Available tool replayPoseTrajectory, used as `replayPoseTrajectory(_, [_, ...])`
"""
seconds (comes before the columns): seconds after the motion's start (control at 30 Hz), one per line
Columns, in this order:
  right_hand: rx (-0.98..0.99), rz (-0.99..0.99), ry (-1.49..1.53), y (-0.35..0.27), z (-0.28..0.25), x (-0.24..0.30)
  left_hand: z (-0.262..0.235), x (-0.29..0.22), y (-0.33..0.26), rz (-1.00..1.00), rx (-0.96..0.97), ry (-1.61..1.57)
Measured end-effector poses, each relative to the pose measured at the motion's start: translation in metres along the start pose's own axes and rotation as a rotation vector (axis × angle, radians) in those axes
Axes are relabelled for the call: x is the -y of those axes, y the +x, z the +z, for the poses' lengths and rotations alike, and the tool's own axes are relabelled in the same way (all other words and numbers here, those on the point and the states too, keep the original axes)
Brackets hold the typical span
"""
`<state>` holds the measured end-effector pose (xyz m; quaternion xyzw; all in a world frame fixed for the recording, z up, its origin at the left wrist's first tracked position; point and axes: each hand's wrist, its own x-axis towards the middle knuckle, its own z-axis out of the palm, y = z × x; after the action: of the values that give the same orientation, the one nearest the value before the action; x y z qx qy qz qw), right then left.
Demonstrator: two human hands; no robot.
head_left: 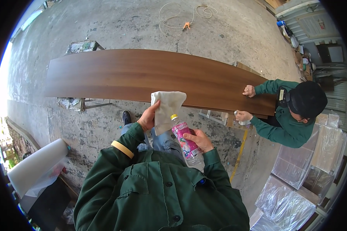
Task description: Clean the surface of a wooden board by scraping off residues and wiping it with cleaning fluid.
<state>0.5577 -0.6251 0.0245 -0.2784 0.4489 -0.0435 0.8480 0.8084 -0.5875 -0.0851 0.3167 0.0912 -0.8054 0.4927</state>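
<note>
1. While it lies across low stands on the concrete floor, the long brown wooden board spans most of the view, just beyond both of the person's hands.
2. Both forearms, in green sleeves, rise from the lower edge and bend inward so the hands meet in front of the chest.
3. At the board's right end a co-worker in green leans in, one hand flat on the wood.
4. Held up by the left hand, a whitish cloth hangs with its lower edge touching the bottle's cap (the fingers are closed on its left edge).
5. Tilted toward the cloth, a clear plastic bottle with a pink label sits in the right hand, whose fingers wrap around its middle.
</note>
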Motion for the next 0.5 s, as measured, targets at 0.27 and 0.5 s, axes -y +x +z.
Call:
replayPoseTrajectory(0.27, [-0.005, -0.017, 0.004, 0.003, -0.01, -0.01, 0.0, 0.002, 0.003, 0.002, 0.055, -0.084])
replayPoseTrajectory(0.5, [-0.149, -0.165, -0.202, 0.009, -0.014, -0.01, 0.001, 0.0, 0.003, 0.019, 0.043, -0.15])
